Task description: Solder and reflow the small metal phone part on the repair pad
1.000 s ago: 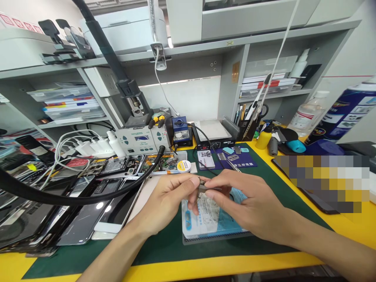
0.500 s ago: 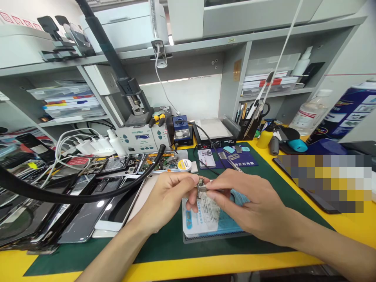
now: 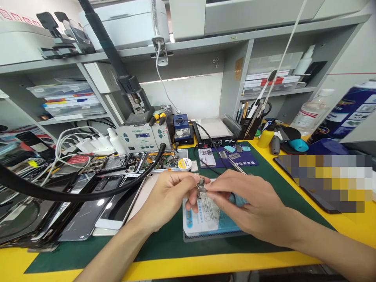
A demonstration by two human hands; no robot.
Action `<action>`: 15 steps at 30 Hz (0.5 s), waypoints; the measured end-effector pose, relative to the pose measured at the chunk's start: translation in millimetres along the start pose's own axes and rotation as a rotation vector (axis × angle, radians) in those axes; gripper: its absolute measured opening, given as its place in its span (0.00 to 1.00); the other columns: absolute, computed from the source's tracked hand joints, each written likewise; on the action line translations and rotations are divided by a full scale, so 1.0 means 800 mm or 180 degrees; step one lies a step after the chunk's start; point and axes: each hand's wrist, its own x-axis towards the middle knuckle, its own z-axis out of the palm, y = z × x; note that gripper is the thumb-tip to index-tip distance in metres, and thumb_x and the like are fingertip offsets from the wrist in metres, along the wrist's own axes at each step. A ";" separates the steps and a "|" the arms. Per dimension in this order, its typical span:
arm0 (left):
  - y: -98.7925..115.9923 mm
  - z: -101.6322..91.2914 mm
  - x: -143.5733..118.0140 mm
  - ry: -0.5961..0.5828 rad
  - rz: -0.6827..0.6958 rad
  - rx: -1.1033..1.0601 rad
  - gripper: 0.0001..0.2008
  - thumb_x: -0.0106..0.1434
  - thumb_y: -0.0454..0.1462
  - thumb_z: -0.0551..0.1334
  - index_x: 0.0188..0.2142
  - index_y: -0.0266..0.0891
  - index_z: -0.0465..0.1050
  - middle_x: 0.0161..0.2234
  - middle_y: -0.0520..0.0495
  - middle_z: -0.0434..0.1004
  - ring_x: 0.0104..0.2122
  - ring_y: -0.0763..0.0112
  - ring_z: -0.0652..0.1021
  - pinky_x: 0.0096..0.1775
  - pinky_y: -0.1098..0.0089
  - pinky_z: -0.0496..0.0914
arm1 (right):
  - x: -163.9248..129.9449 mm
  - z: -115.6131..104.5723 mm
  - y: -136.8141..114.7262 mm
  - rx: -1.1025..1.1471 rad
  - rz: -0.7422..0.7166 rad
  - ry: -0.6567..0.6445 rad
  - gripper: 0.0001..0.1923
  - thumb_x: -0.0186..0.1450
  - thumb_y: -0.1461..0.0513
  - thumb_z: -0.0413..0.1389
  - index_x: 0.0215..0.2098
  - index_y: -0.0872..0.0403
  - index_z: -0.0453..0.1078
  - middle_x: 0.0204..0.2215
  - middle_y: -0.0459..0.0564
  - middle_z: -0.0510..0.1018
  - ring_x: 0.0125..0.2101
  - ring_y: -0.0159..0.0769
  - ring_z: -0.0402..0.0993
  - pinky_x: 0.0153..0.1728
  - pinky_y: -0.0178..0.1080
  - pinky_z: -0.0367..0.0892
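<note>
Reaching in from the lower edge, both forearms angle toward the middle of the table (image 3: 337, 225), where the two hands meet above a light blue printed card (image 3: 202, 219) lying on the green mat (image 3: 164, 243). The left hand (image 3: 169, 197) comes from the lower left with its wrist nearly straight, the thumb on top and the fingers curled underneath, pinching a small metal component (image 3: 201, 187) at its left side. The right hand (image 3: 249, 209) comes from the lower right, palm turned down and knuckles up, with its thumb and forefinger closed on thin tweezers (image 3: 217, 191) whose tips touch the component's right side. The component is held in the air just above the card, between the two sets of fingertips. Just behind the hands a white round tin (image 3: 184, 163) sits beside a row of opened phones (image 3: 138, 162), and a thick black hose (image 3: 88, 194) sweeps across the left side of the table above a pile of dark phone screens (image 3: 85, 215).
</note>
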 end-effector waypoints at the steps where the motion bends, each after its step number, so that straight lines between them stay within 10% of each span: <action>1: 0.000 0.000 0.000 0.0005 -0.0020 -0.0021 0.21 0.68 0.42 0.61 0.19 0.35 0.71 0.15 0.53 0.67 0.19 0.74 0.74 0.29 0.72 0.69 | 0.000 0.001 0.001 -0.0046 -0.0054 0.0007 0.09 0.67 0.72 0.58 0.44 0.56 0.73 0.33 0.50 0.80 0.32 0.34 0.74 0.30 0.36 0.68; 15: 0.003 0.001 0.002 -0.0187 -0.0546 -0.0946 0.18 0.66 0.36 0.60 0.20 0.33 0.73 0.13 0.51 0.67 0.14 0.73 0.70 0.24 0.68 0.76 | 0.001 0.003 -0.001 -0.0278 -0.0324 0.0190 0.09 0.66 0.73 0.59 0.43 0.57 0.72 0.33 0.49 0.82 0.33 0.34 0.78 0.32 0.35 0.72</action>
